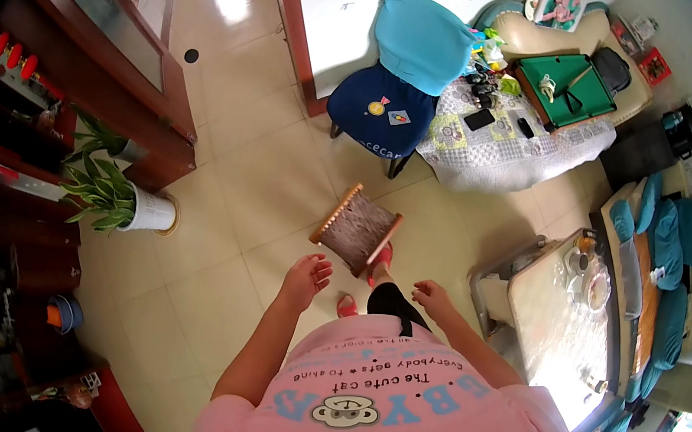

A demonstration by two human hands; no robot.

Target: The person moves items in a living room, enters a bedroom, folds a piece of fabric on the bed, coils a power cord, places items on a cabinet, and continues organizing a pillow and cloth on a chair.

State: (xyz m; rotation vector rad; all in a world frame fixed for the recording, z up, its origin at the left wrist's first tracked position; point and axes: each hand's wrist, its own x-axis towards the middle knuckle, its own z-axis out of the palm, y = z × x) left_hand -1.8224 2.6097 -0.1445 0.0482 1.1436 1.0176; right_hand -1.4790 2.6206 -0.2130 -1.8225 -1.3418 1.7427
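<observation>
My left hand (306, 282) hangs in the air with its fingers a little curled and apart, holding nothing. On the other side of my body my right hand (433, 299) also hangs free, its fingers loosely bent and nothing in them. Ahead of me on the tiles stands a low wooden stool (357, 228) with a brown, textured seat; my left hand is the nearer one in view, and neither appears to touch it. One red slipper (381, 261) is beside the stool's edge, while the other slipper (346, 306) shows between my hands.
A blue chair (425, 47) stands ahead by a cloth-covered table (493, 161) bearing a toy pool table (565, 89) and a phone. To the right are a low table (555, 318) and a cushioned bench (653, 296). A potted plant (140, 208) stands left, near dark cabinets.
</observation>
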